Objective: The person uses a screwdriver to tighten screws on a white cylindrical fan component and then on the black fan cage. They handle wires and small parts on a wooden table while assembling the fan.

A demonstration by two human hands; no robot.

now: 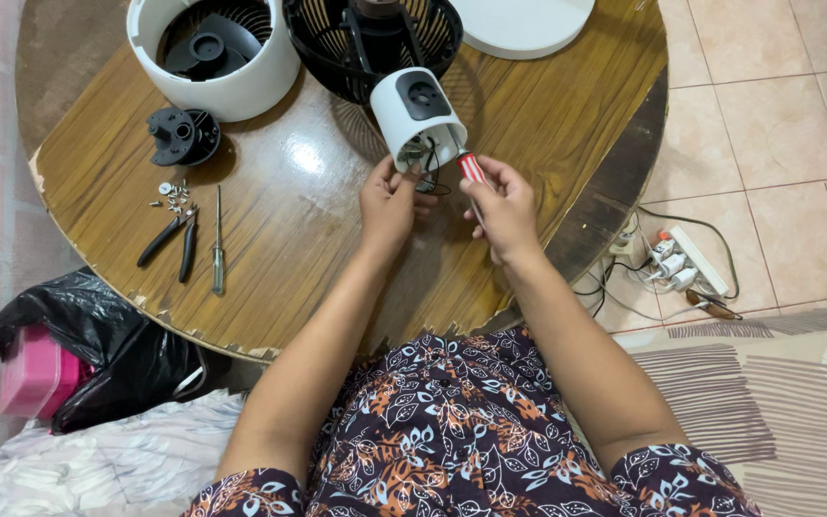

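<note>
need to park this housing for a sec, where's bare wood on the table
Bare wood lies between the green screwdriver and the left hand, and right of the right hand below the white disc. The far edge is crowded: white ring, black grille, pliers, screws.

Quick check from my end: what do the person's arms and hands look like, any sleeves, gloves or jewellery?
Both forearms are bare. The left hand and right hand wear no gloves, and no rings, watch or bracelets show. The dark floral garment, with orange and white leaves, covers the lap only.
</note>
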